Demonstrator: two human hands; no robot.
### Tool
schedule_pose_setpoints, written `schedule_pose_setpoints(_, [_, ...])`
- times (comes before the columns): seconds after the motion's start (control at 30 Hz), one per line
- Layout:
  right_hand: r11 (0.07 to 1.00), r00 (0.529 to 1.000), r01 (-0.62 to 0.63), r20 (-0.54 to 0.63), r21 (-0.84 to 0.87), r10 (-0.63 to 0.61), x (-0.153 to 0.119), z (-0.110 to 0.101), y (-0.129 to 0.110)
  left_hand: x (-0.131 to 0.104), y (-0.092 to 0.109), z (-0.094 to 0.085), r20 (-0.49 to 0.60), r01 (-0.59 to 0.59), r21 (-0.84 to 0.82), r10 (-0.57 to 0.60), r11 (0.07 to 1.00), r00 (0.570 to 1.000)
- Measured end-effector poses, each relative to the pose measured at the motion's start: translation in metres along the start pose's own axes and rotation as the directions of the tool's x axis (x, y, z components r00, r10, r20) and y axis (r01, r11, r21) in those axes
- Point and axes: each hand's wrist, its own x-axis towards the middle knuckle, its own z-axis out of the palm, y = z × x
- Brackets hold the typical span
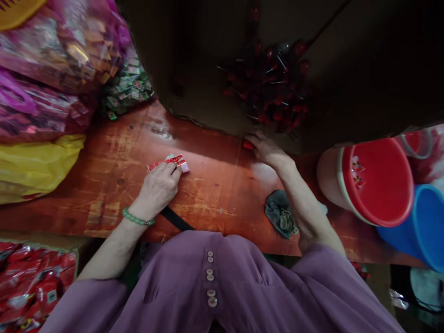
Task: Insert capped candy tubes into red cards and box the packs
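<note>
My left hand (161, 185), with a green bead bracelet at the wrist, is over the table with its fingers closed on a small red-and-white printed packet (181, 160). Part of the packet is hidden under the fingers. Beyond the front edge of the table top, at the lip of a big cardboard box (194, 108), my right hand (267, 149) pinches a small glossy red piece (248, 144). Inside the dark box lies a heap of red pieces in clear wrap (277, 92), some with thin pale sticks, like lollipops.
Bags of small wrapped packets (62, 51) and a yellow bag (38, 169) lie left. A red-topped bucket (381, 182) and a blue bucket (430, 226) stand right. A dark cloth (279, 210) lies by my right forearm. Red packages (34, 282) fill a box lower left.
</note>
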Motion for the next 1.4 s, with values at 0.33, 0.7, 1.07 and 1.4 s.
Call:
schedule_pose_setpoints(0.33, [0.935, 0.952, 0.037, -0.298, 0.352, 0.074, -0.022, 0.005, -0.050, 0.010, -0.006, 0.000, -0.052, 0.156, -0.152, -0.166, 0.976, 0.985])
schedule_pose_setpoints(0.7, [-0.018, 0.974, 0.130, -0.125, 0.991, 0.190, -0.064, 0.038, -0.151, -0.014, 0.015, -0.011, -0.305, 0.021, -0.747, -0.370, 0.665, 0.878])
schedule_pose_setpoints(1.07, [0.627, 0.905, 0.391, -0.405, 0.674, -0.130, -0.079, 0.011, -0.168, -0.025, 0.028, -0.008, -0.352, -0.157, -0.798, -0.238, 0.582, 0.905])
schedule_pose_setpoints(1.4, [0.676, 0.927, 0.347, -0.130, 0.650, -0.352, -0.077, 0.008, -0.160, -0.032, 0.029, 0.000, -0.228, -0.049, -0.842, -0.272, 0.537, 0.935])
